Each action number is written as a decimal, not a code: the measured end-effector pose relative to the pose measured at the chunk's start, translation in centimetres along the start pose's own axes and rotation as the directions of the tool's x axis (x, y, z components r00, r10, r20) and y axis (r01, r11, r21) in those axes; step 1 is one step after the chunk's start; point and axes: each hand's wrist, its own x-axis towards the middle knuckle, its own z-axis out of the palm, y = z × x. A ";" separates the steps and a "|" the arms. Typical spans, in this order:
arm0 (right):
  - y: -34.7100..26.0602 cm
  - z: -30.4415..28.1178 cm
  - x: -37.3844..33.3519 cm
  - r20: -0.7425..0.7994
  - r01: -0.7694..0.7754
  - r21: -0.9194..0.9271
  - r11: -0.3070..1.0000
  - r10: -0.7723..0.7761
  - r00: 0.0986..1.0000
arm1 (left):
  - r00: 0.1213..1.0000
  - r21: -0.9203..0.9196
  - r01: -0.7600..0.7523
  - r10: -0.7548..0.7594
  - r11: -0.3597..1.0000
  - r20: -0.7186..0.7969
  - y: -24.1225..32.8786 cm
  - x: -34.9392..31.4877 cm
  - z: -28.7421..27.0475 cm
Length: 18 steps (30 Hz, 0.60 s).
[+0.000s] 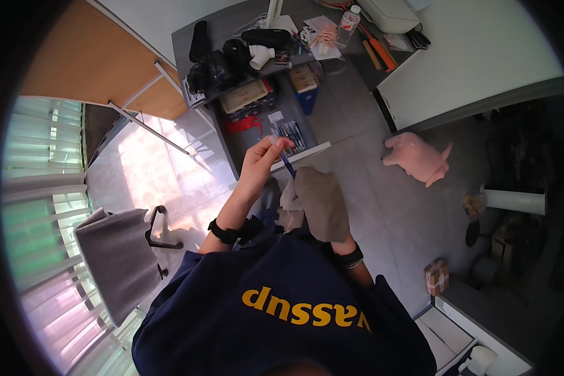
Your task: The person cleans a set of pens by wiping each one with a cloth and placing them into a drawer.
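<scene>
My left hand [263, 156] is closed in a pinch on the upper end of a slim blue pen [287, 165], in front of the open drawer. The pen slants down toward a grey-brown cloth [323, 203], which wraps my right hand. Only the wrist and heel of my right hand [343, 245] show below the cloth; its fingers are hidden. A loose, paler fold of cloth hangs on the left side. Just beyond my left hand, several pens [289, 135] lie in the grey drawer [313, 150].
Above the drawer stands a dark desk [244, 22] with black cases, a white tube-shaped piece and a clear bottle [349, 24]. A grey chair [122, 257] is at left. On the floor at right lies a pink plush toy [417, 158], with a small box [436, 277] nearer me.
</scene>
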 end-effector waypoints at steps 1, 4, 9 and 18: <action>0.0 -0.1 0.0 -0.030 0.011 0.019 1.000 -0.010 0.999 | 1.000 0.057 -0.024 0.024 0.998 0.001 0.1 0.2 0.1; 0.3 -0.4 0.0 0.165 -0.149 -0.091 0.985 0.162 0.973 | 0.998 -0.080 -0.058 0.057 0.995 -0.010 -0.3 1.3 0.0; 0.6 -1.4 -0.7 0.113 -0.169 0.038 0.985 0.163 0.980 | 0.982 -0.338 -0.186 0.181 0.922 -0.047 2.8 4.8 1.1; 3.6 -0.4 -4.9 -0.065 -0.307 0.382 0.872 0.356 0.932 | 0.992 -0.398 -0.010 0.060 0.918 0.113 2.9 5.9 4.3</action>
